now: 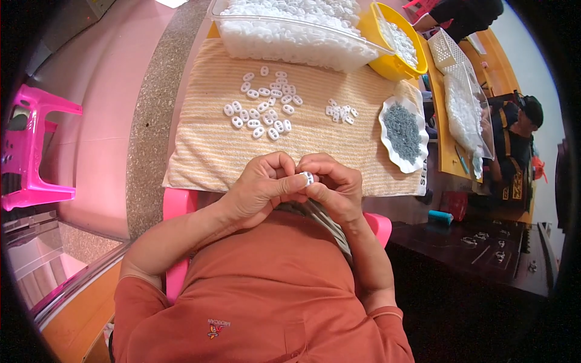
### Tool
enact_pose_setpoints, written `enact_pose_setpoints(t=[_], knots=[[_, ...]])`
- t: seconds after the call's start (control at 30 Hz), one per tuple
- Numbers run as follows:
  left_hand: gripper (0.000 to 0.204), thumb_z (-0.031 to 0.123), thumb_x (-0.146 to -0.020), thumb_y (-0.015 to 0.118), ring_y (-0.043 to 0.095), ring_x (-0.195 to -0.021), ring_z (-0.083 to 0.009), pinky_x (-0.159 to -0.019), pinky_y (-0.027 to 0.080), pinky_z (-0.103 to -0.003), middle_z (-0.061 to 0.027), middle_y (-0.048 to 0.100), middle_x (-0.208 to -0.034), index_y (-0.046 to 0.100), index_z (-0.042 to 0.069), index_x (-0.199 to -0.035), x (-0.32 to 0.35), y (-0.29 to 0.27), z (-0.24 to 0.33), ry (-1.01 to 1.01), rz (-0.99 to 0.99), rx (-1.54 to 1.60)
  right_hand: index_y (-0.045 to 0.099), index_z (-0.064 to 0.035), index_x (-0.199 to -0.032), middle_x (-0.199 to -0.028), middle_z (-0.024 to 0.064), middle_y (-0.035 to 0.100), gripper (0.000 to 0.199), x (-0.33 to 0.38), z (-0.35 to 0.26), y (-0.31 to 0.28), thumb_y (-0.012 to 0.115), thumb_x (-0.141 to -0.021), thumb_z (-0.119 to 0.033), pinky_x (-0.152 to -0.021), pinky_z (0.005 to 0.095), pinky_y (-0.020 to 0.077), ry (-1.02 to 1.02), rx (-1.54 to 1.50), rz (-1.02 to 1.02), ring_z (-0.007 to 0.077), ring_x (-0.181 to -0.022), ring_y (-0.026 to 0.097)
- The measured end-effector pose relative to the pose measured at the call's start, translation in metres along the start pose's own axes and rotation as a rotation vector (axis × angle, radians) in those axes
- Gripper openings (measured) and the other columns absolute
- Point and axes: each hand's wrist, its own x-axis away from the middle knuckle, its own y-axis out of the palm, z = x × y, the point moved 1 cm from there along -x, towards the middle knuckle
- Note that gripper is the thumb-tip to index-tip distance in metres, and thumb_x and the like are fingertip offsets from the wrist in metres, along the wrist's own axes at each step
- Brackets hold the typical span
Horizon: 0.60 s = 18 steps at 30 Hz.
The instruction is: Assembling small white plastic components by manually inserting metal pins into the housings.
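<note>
In front of my body, at the near edge of the towel, my left hand [264,186] and my right hand [336,186] meet, fingers pinched together. Between them is a small white plastic two-hole cord-lock piece [308,177], partly covered by the thumbs and fingertips. Beyond the hands, several loose white oval two-hole pieces [258,132] lie scattered on the striped towel [206,145]. A smaller cluster of tiny white parts [345,113] rests to their right. Further right, a white scalloped dish [385,142] holds a heap of small grey pieces [402,130] that look like springs.
A clear plastic bin [290,51] full of white pieces stands at the far edge, beside a yellow basin [396,74]. Pink stools, one at left [36,148], stand around. At right, a person in dark clothes [514,139] sits by another table with a clear bin [466,115].
</note>
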Motion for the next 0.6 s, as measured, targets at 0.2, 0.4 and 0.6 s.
enact_pose_setpoints(t=[0.2,0.4,0.6], knots=[[0.013,0.005,-0.087,0.066,0.065,-0.080,-0.0125,-0.071,0.056,-0.025,-0.0058,0.065,-0.090,0.053,0.006,-0.086,-0.0004,-0.0010,-0.0016,0.064,-0.007,-0.030,0.064,0.0033,-0.108,-0.110,0.0149,0.060,0.029,-0.0007,0.0010,0.0010,0.072,-0.082,-0.006,-0.088,0.0306,0.0449,-0.050,0.103,-0.015,0.0201,-0.102,0.057],[0.014,0.004,-0.087,0.066,0.064,-0.078,-0.0129,-0.070,0.057,-0.025,-0.0058,0.064,-0.087,0.052,0.006,-0.084,-0.0046,-0.0006,-0.0008,0.043,0.032,-0.021,0.063,0.0035,-0.108,-0.110,0.0141,0.060,0.029,-0.0022,0.0012,-0.0022,0.071,-0.083,-0.007,-0.087,0.0296,0.0448,-0.011,0.039,-0.005,0.0187,-0.102,0.056],[0.015,0.004,-0.087,0.066,0.065,-0.078,-0.0153,-0.071,0.057,-0.028,-0.0062,0.063,-0.086,0.052,0.007,-0.083,-0.0024,-0.0021,0.0008,0.008,-0.006,-0.006,0.061,0.0046,-0.108,-0.108,0.0139,0.059,0.027,0.0006,0.0007,-0.0035,0.069,-0.083,-0.001,-0.084,0.0295,0.0496,-0.005,-0.014,-0.018,0.0180,-0.098,0.058]])
